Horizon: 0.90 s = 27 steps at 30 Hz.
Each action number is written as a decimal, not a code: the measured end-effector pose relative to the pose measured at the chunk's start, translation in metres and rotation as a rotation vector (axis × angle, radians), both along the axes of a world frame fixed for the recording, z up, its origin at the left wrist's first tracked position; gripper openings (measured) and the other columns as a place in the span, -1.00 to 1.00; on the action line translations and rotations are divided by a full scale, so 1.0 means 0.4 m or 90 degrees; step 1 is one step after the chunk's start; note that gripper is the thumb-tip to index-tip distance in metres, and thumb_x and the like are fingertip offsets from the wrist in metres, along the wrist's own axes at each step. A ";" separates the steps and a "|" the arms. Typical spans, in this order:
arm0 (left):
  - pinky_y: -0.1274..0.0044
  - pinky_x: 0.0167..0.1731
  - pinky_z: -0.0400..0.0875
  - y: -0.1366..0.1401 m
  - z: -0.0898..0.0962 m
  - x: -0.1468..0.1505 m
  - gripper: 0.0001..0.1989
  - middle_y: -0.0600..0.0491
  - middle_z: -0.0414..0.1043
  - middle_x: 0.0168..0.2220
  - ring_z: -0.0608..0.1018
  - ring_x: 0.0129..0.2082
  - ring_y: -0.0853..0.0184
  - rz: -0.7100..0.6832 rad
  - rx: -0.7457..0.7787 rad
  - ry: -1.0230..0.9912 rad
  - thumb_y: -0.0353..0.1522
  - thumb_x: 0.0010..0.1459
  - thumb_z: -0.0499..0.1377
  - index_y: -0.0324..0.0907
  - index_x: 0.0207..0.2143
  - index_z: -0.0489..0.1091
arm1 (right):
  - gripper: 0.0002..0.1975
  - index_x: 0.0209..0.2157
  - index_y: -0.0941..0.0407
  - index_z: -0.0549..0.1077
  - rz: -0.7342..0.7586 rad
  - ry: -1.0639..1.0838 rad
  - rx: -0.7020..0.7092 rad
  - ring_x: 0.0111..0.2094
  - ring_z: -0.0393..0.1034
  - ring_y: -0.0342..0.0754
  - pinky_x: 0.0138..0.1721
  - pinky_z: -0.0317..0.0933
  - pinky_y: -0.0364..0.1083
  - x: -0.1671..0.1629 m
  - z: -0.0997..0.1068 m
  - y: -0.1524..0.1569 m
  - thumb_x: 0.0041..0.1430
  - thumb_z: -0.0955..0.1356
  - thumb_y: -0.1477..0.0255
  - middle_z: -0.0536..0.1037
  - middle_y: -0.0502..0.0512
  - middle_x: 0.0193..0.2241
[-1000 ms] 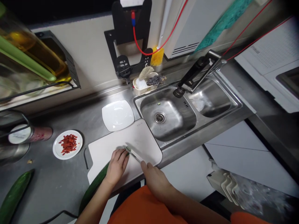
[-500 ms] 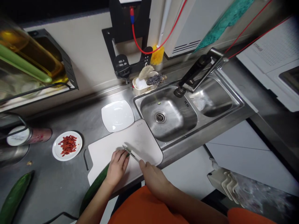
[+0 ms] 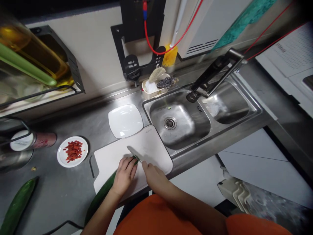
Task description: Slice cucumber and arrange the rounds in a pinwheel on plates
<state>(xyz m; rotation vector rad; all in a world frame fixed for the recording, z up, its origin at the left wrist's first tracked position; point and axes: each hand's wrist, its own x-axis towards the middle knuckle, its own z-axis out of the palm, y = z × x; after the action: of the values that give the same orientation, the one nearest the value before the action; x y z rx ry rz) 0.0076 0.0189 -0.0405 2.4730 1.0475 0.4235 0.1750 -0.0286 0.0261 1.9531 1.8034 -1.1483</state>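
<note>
On the white cutting board lies a long green cucumber, which runs off the board's lower left side and is partly hidden by my left arm. My left hand is closed over its right end, fingers curled on top. My right hand grips a knife by the handle, which the fingers hide. The blade crosses the cucumber's tip just beside my left fingertips and points up and left. Whether it has cut into the skin I cannot tell.
A white square plate sits behind the board. To the left are a small plate of red dried berries and another cucumber. The steel sink with its faucet is at the right. Scrubbers fill a holder.
The knife has slid forward and to the left over the cucumber's end, and my right hand has moved slightly left with it. My left hand keeps its hold. The whole view has shifted a little.
</note>
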 end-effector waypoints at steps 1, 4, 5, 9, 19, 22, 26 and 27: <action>0.30 -0.01 0.34 0.000 0.000 0.000 -0.75 -0.06 0.43 -0.13 0.40 -0.07 0.21 0.001 -0.002 -0.002 -0.42 0.20 0.06 -0.19 -0.07 0.36 | -0.62 -0.03 0.15 0.25 -0.003 0.002 0.001 -0.27 0.45 -0.04 -0.32 0.25 -0.17 -0.003 -0.010 0.002 0.17 0.10 0.69 0.50 0.16 -0.28; 0.31 -0.02 0.35 0.000 0.001 0.000 -0.75 -0.06 0.42 -0.13 0.41 -0.08 0.22 0.003 -0.008 -0.011 -0.43 0.20 0.05 -0.19 -0.06 0.36 | -0.63 -0.03 0.13 0.25 -0.014 -0.003 0.012 -0.28 0.45 -0.05 -0.33 0.24 -0.17 -0.008 -0.035 0.001 0.19 0.08 0.68 0.50 0.15 -0.28; 0.30 -0.01 0.35 0.000 0.002 0.000 -0.74 -0.06 0.42 -0.13 0.41 -0.09 0.22 0.004 -0.008 -0.012 -0.43 0.20 0.06 -0.19 -0.06 0.36 | -0.62 -0.03 0.13 0.25 -0.016 -0.004 0.019 -0.28 0.45 -0.05 -0.33 0.24 -0.17 -0.008 -0.040 -0.001 0.19 0.08 0.68 0.50 0.15 -0.28; 0.29 0.00 0.34 -0.002 0.005 0.001 -0.73 -0.06 0.42 -0.12 0.41 -0.08 0.22 0.006 -0.008 -0.015 -0.43 0.20 0.06 -0.18 -0.04 0.34 | -0.58 0.02 0.15 0.23 -0.017 -0.007 0.023 -0.26 0.44 -0.03 -0.33 0.22 -0.17 0.003 -0.028 -0.015 0.16 0.09 0.69 0.49 0.16 -0.29; 0.29 -0.03 0.36 -0.004 -0.001 -0.004 -0.78 -0.07 0.42 -0.17 0.40 -0.09 0.19 0.006 0.016 -0.019 -0.40 0.21 0.06 -0.20 -0.10 0.36 | -0.64 -0.09 0.11 0.25 -0.030 -0.018 -0.081 -0.29 0.44 0.01 -0.38 0.19 -0.14 0.023 0.104 -0.050 0.14 0.10 0.70 0.46 0.17 -0.31; 0.29 -0.05 0.37 -0.004 -0.002 -0.003 -0.80 -0.07 0.42 -0.19 0.41 -0.10 0.20 0.007 0.025 -0.024 -0.39 0.21 0.06 -0.19 -0.12 0.37 | -0.64 -0.10 0.11 0.24 -0.035 -0.018 -0.097 -0.29 0.44 0.00 -0.38 0.19 -0.15 0.023 0.113 -0.054 0.12 0.12 0.70 0.46 0.16 -0.31; 0.30 -0.05 0.37 -0.004 -0.003 -0.003 -0.80 -0.07 0.42 -0.17 0.42 -0.10 0.21 0.008 0.028 -0.026 -0.39 0.21 0.06 -0.18 -0.12 0.37 | -0.63 -0.09 0.11 0.25 -0.039 -0.019 -0.109 -0.28 0.45 0.01 -0.37 0.21 -0.15 0.023 0.116 -0.056 0.11 0.11 0.71 0.47 0.17 -0.30; 0.30 -0.05 0.37 -0.005 -0.002 -0.003 -0.80 -0.07 0.42 -0.17 0.41 -0.10 0.21 0.008 0.029 -0.024 -0.39 0.21 0.06 -0.19 -0.12 0.37 | -0.62 -0.09 0.11 0.26 -0.036 -0.020 -0.109 -0.28 0.45 0.02 -0.37 0.22 -0.14 0.023 0.116 -0.056 0.11 0.11 0.71 0.47 0.18 -0.30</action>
<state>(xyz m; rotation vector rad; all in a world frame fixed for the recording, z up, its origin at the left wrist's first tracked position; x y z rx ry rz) 0.0065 0.0170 -0.0413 2.4895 1.0495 0.5003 0.1843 -0.0510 0.0726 1.9229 1.5873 -1.2392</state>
